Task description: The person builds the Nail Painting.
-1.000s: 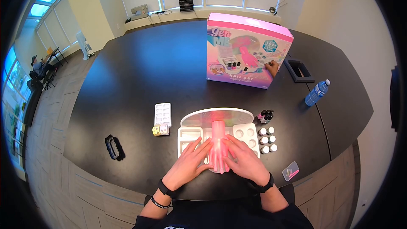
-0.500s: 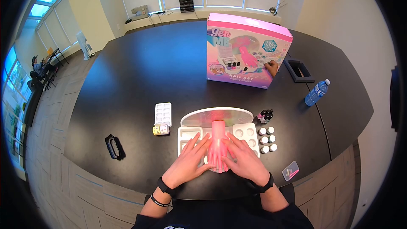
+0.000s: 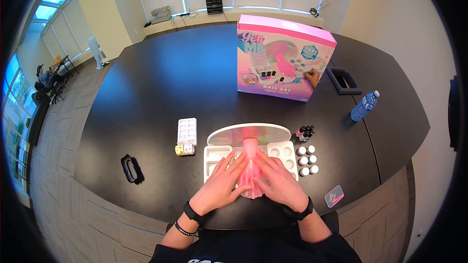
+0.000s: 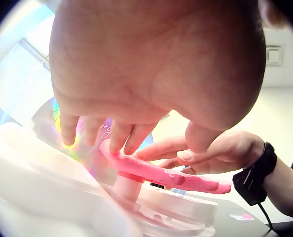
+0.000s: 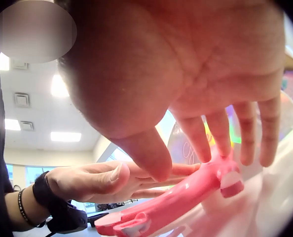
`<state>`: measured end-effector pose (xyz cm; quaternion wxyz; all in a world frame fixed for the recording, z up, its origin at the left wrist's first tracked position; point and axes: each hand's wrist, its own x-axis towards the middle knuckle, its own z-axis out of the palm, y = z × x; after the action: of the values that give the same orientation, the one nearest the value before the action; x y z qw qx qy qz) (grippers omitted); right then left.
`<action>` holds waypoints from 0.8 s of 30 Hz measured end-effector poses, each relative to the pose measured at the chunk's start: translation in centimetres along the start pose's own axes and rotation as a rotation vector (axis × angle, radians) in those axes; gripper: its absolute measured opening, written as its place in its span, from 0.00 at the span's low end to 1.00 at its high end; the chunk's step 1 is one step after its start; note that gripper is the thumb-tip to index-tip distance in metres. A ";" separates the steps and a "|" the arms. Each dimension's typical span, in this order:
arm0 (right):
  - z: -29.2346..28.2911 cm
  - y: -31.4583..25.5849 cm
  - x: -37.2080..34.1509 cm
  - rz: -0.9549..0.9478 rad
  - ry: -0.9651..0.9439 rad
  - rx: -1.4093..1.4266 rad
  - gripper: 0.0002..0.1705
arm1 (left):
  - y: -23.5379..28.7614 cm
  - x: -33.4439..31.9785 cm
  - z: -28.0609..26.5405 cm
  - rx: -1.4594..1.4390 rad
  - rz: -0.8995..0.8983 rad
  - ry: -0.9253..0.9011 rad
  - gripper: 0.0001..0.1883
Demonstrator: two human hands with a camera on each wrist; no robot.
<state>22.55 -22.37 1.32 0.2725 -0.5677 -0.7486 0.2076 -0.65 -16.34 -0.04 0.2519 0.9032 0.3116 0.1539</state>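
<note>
Resting from both sides on the pink model hand (image 3: 250, 168), the left hand (image 3: 218, 188) and right hand (image 3: 281, 181) are extending near-straight fingers; neither is grasping or clenching. Some fingertips of each are touching the model's upper surface, as both wrist views are showing. Thumbs are reaching toward the model's fingers; contact there: cannot tell.

Position: the model is occupying the middle of the white base (image 3: 205, 161), its fingers pointing toward the person. A rounded panel (image 3: 226, 137) is standing upright behind it.

Right of base: six white-capped bottles (image 3: 303, 161) are standing in two columns, dark-capped bottles (image 3: 305, 133) clustering just beyond. A small clear case (image 3: 334, 197) is lying nearer the table edge.

Left of base: a white compartment tray (image 3: 187, 130) is lying flat, patterned rolls (image 3: 185, 149) sitting at its near end.

Farther back: a pink box (image 3: 286, 63) is standing upright.
</note>
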 end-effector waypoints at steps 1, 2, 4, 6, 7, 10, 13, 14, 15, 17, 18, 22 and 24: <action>0.0 0.0 0.0 0.007 -0.011 0.001 0.34 | 0.0 0.0 0.0 0.000 0.000 0.000 0.46; 0.0 -0.1 0.0 0.007 -0.011 0.001 0.34 | 0.0 0.1 -0.1 0.002 0.000 0.000 0.45; 0.1 -0.1 0.1 -0.002 -0.007 -0.008 0.34 | -0.1 0.2 -0.1 0.003 -0.001 0.001 0.45; 0.2 0.1 0.0 -0.003 -0.008 -0.010 0.34 | -0.2 0.2 -0.2 -0.037 -0.008 0.017 0.43; 0.3 0.1 0.0 -0.004 -0.009 -0.012 0.34 | -0.2 0.2 -0.2 -0.037 -0.008 0.017 0.43; 0.3 0.1 0.0 -0.010 -0.006 -0.021 0.34 | -0.2 0.3 -0.2 -0.055 -0.007 0.031 0.42; 0.1 0.0 0.1 -0.019 -0.006 -0.020 0.35 | -0.3 0.4 -0.2 -0.092 -0.015 0.041 0.41; 0.1 0.0 0.1 -0.020 -0.006 -0.020 0.35 | -0.3 0.4 -0.2 -0.105 -0.016 0.041 0.41; 0.2 0.1 0.1 -0.019 -0.007 -0.016 0.35 | -0.3 0.5 -0.3 -0.118 -0.017 0.041 0.41; 0.2 0.2 0.0 -0.018 -0.008 -0.011 0.35 | -0.3 0.5 -0.4 -0.125 -0.015 0.040 0.41; 0.1 0.2 0.0 -0.014 -0.012 -0.004 0.35 | -0.3 0.5 -0.5 -0.133 -0.012 0.039 0.41; -0.2 -0.1 0.1 0.014 -0.016 0.026 0.35 | -0.1 0.5 -0.8 -0.155 -0.014 0.045 0.41; -0.3 -0.1 0.1 0.015 -0.010 0.036 0.35 | 0.0 0.5 -0.8 -0.166 -0.006 0.074 0.41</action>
<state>22.69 -22.32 1.61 0.2772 -0.5674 -0.7417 0.2259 -0.60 -15.73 0.72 0.3148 0.8719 0.3096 0.2120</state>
